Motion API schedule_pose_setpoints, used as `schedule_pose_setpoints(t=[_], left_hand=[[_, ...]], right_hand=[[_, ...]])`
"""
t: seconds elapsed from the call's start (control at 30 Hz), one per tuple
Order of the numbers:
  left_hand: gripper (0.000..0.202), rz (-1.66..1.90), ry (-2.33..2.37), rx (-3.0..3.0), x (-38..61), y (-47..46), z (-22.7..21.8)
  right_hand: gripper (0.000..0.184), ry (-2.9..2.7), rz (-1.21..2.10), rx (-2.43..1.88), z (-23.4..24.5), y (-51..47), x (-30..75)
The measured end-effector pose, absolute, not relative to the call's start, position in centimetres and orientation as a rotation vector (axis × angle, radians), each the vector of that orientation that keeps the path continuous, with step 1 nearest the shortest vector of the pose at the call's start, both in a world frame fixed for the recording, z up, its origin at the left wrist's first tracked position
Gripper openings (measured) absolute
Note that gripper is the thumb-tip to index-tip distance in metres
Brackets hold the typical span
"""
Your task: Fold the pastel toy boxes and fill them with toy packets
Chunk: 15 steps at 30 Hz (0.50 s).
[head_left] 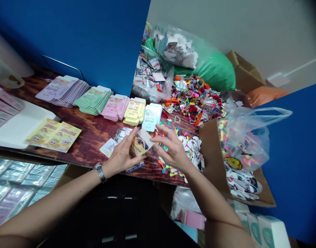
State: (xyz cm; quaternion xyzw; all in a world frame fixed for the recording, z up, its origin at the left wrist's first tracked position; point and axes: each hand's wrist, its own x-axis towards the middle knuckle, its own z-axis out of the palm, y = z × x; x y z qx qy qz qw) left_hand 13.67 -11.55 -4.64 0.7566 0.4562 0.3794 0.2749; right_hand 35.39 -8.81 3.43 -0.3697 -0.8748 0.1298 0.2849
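Nearby, a cardboard box (212, 155) holds stickers (242, 182).

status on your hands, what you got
Left hand gripping printed packet. Right hand open beside it. Colored bits under right hand.

Stacked paper packets (93, 100): lilac, mint, pink, yellow. Tabletop (88, 137) mottled red-brown.
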Motion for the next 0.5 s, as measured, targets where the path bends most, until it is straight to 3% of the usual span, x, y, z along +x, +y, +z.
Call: schedule_pose_setpoints(t=[0.13, 0.27, 0.5], left_hand=[[0.086, 1.047, 1.175, 2.097, 13.5, -11.4, -4.8], [0.066, 1.124, 1.1, 2.194, 13.4, -11.3, -4.6], [0.083, 1.127, 1.232, 2.215, 13.1, -11.6, -4.8]], right_hand=[[0.023, -2.327, 0.454, -0.981, 2.5, -9.7, 34.9], [0.037, -2.143, 0.572, -1.11, 1.5, -10.7, 33.4], [0.026, -2.01, 0.562, -1.096, 1.4, -11.3, 32.1]])
